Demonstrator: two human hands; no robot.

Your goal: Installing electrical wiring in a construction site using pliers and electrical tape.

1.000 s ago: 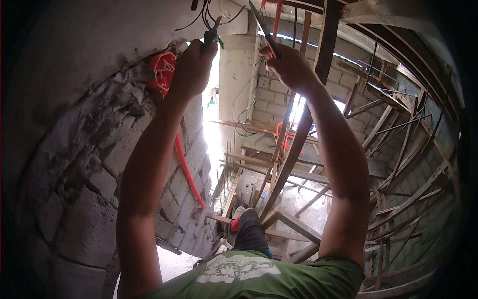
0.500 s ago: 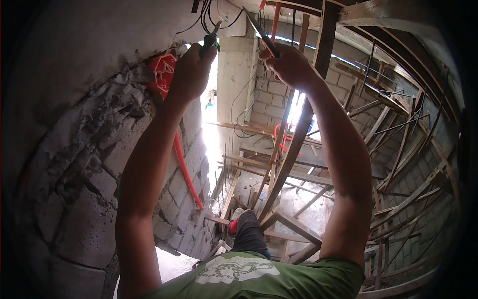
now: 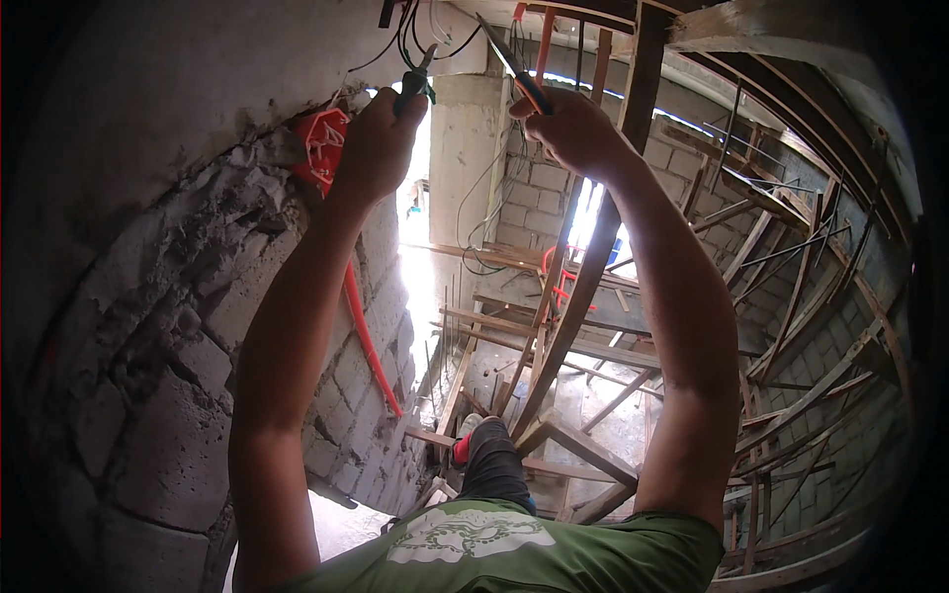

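Both my arms reach up toward the top of the view. My left hand [image 3: 381,138] is closed round green-handled pliers [image 3: 413,87], whose short metal jaws point up beside the hanging dark wires [image 3: 403,40]. To the right, my right hand [image 3: 573,128] grips a long tapered tool [image 3: 519,69] with a dark and orange handle. Its narrow tip points up and left, close to the end of a curved black wire. Whether the tip touches the wire I cannot tell, nor the tool's exact kind.
A red octagonal electrical box [image 3: 324,143] sits in the rough block wall [image 3: 188,326] at left, with red conduit [image 3: 368,341] running below it. A slanting timber post [image 3: 583,287] stands near my right arm. Timber scaffolding [image 3: 791,287] fills the right side. My foot [image 3: 471,425] is far below.
The tool in my right hand has shifted very slightly left at its tip. Both hands keep their grips, and the rest looks the same.
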